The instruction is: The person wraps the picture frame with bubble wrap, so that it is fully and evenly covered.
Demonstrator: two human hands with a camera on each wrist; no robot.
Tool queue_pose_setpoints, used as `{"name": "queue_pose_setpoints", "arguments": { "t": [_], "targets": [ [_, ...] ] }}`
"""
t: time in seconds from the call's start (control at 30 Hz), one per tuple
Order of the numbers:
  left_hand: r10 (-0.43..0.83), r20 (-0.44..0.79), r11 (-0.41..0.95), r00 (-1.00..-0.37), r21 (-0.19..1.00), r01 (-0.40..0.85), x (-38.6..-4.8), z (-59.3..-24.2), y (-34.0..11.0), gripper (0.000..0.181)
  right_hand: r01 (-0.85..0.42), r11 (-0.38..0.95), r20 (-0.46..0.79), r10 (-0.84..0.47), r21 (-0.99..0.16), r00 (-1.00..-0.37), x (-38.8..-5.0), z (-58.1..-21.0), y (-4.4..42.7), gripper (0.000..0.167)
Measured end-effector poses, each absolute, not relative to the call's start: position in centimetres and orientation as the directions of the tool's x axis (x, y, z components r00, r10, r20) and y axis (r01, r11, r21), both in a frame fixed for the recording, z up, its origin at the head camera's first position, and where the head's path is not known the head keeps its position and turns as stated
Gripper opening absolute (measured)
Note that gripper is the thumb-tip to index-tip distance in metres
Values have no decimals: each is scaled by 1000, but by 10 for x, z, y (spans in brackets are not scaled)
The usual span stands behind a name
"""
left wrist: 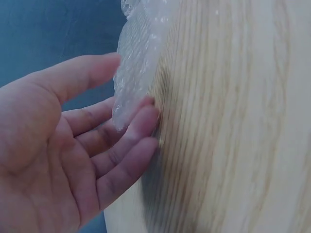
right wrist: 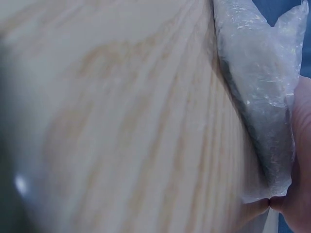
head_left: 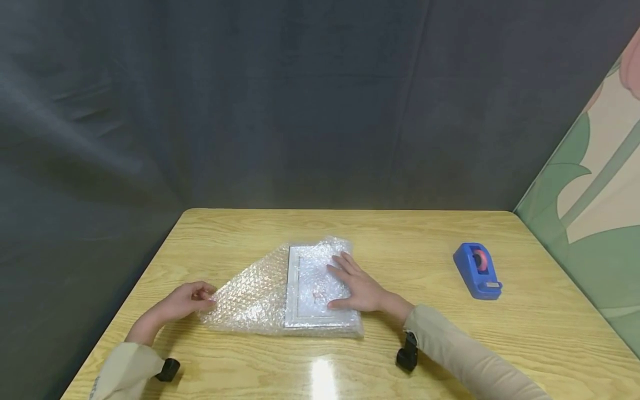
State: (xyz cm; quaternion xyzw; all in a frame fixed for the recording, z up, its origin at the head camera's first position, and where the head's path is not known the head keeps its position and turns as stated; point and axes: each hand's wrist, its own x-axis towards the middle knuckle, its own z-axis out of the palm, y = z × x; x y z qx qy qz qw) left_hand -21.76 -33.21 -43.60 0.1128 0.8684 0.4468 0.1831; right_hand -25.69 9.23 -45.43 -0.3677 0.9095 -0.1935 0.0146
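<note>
A white picture frame [head_left: 294, 286] lies on the table under clear bubble wrap [head_left: 250, 303], whose loose flap stretches out to the left. At the flap's left edge, my left hand [head_left: 187, 300] holds the wrap between thumb and loosely curled fingers. In the left wrist view, the wrap [left wrist: 138, 58] passes between the left thumb and fingers, partly hiding the fingers. My right hand [head_left: 362, 290] rests with spread fingers on the right part of the wrapped frame. The right wrist view shows only part of this hand [right wrist: 299, 194], beside the wrap's edge [right wrist: 257, 82].
A blue tape dispenser [head_left: 477, 272] with a pink-red roll stands on the right side of the wooden table [head_left: 410, 239]. A dark curtain [head_left: 320, 111] hangs behind the table, and a floral-patterned panel [head_left: 595, 222] is on the right.
</note>
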Motion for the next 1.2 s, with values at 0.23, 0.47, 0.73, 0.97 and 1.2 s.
{"name": "queue_pose_setpoints", "arguments": {
  "t": [0.23, 0.47, 0.73, 0.97, 1.2],
  "targets": [
    [396, -265, 538, -879, 843, -12, -216, -436, -332, 21, -661, 658, 122, -669, -361, -733, -257, -456, 92, 97],
    [408, -209, 498, -889, 867, 24, -214, -414, -329, 22, -655, 658, 122, -665, -370, -737, -256, -455, 91, 99],
    [389, -55, 451, -920, 882, 138, -213, -394, -310, 18, -611, 695, 127, -615, -379, -778, -253, -457, 92, 101],
    [319, -22, 474, -947, 869, 139, -213, -384, -294, 19, -567, 726, 120, -571, -389, -812, -250, -456, 91, 110],
    [290, 24, 407, -957, 902, 146, -215, -378, -272, 21, -565, 736, 137, -558, -374, -818, -251, -457, 91, 113]
  ]
}}
